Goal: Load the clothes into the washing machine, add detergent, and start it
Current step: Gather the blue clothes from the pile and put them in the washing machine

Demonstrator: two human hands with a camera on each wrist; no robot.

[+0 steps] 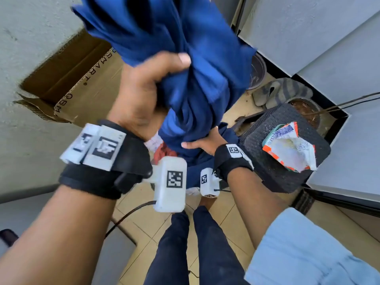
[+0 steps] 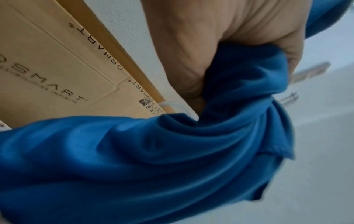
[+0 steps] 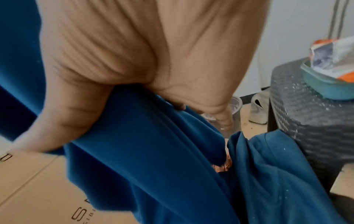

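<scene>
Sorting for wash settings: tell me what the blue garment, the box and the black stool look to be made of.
Blue garment: soft matte knit, likely cotton or a blend; it bunches in deep, limp folds.
Box: plain brown corrugated cardboard; fluted cut edge, printed lettering.
Black stool: probably moulded plastic with a woven-look texture; stiff, slightly shiny.

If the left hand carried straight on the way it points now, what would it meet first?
Probably only the blue garment that the left hand already grips; it fills the space ahead. The cardboard box sits off to the side. Depth beyond is unclear.

Bright, even daylight with soft shadows; wide-angle bending at edges, motion blur in wrist views.
</scene>
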